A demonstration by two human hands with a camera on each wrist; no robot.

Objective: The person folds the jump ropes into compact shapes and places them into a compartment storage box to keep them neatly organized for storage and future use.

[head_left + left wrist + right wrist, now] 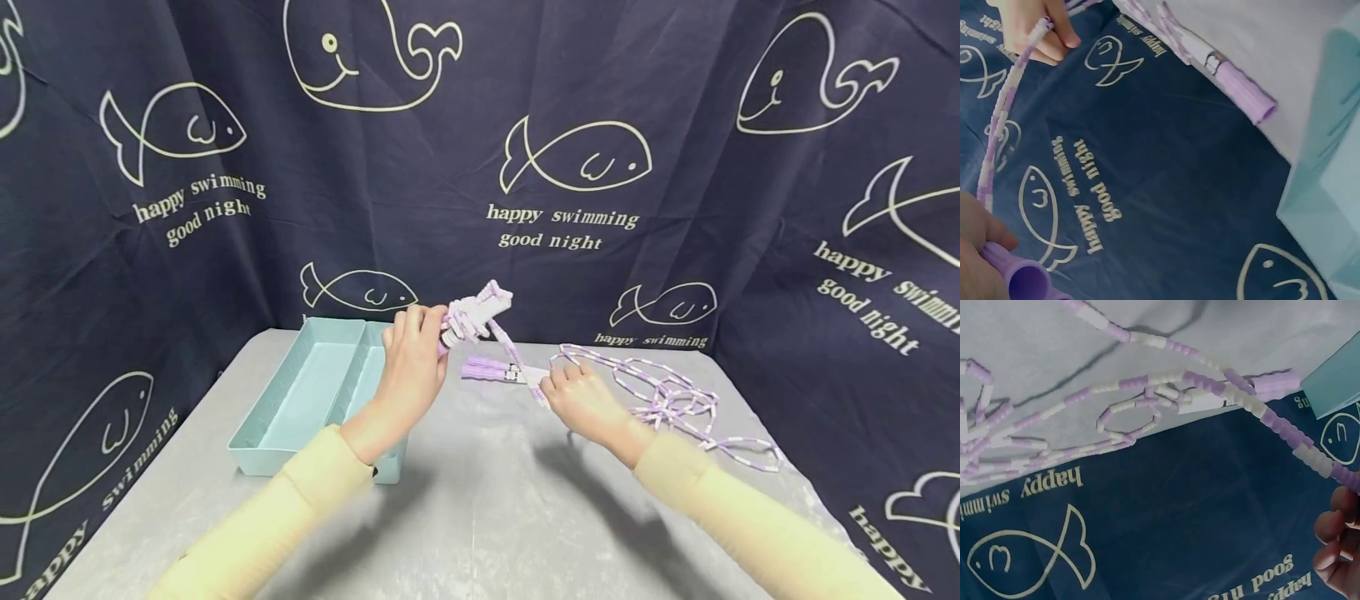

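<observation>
My left hand [416, 350] grips a bundled jump rope [468, 318] by its purple handles, with purple-and-white beaded cord wound around them. In the left wrist view, the hollow end of one purple handle [1030, 279] sticks out beside the fingers. A beaded length hangs from the bundle down to my right hand [585, 404], which pinches it low over the table. Just behind that hand lies a second jump rope, its purple handles [485, 368] side by side on the table. Its loose beaded cord [671, 400] sprawls to the right in tangled loops.
A pale teal tray [262, 461] with a divider stands on the left of the grey-covered table [480, 517], partly behind my left forearm. Dark blue curtain [450, 225] with fish and whale drawings encloses the table at the back and sides.
</observation>
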